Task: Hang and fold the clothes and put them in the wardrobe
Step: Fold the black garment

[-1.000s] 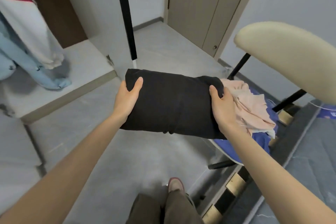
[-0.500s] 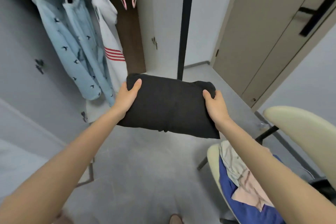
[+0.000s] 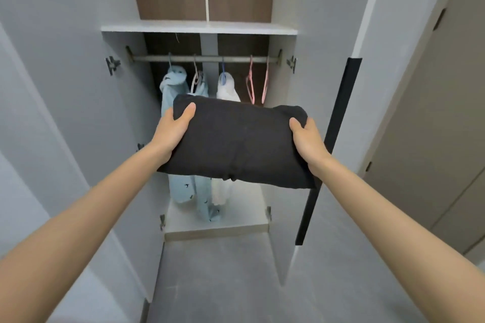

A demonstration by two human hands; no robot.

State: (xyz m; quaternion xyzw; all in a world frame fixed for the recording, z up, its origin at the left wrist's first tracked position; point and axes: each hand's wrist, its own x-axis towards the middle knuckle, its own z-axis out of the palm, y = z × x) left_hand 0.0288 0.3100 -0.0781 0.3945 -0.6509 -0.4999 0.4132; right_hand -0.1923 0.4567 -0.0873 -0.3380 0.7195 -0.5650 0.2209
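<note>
Grey flooring [image 3: 223, 283] lies nearest; above it the left hand [image 3: 174, 130] and right hand [image 3: 305, 139] each clasp a short end of a folded black cloth bundle [image 3: 236, 144]. Soft and light, I judge; end grips should keep its folds. Matte, thick, rectangular, it sits mid-air before the open white wardrobe [image 3: 199, 27].

Folded garment [image 3: 236, 144]: plain charcoal black.
Robe [image 3: 183, 189], left end of rail [image 3: 204, 58]: pale blue, small dark marks (bird-like).
Top [image 3: 227, 86], mid-rail: white.
Hangers [image 3: 251, 86], right end of rail: pink.
</note>
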